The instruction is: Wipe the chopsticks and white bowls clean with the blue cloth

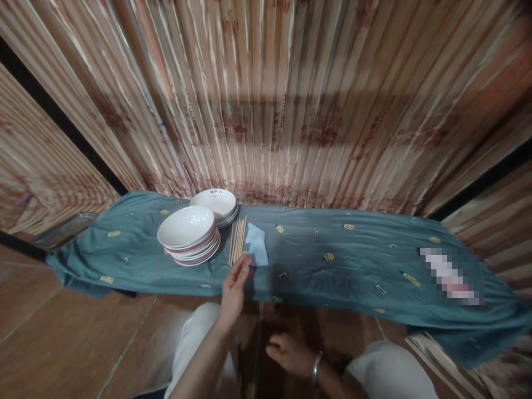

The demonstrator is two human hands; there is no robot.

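Note:
My left hand is at the front edge of the covered table, its fingers stretched out and holding nothing. Its fingertips are at the lower ends of several wooden chopsticks and the lower left corner of a light blue cloth; whether they touch either, I cannot tell. Left of the chopsticks stands a stack of white bowls with some red bands. Behind it is a second stack of white dishes with a floral print. My right hand, a silver bangle on its wrist, hangs between my knees with curled fingers and nothing visible in it.
A green patterned cloth covers the long, low table. A blurred-out pale and pink item lies at its right end. Pleated curtains hang behind, and dark poles rise at both sides. Brown floor tiles lie below.

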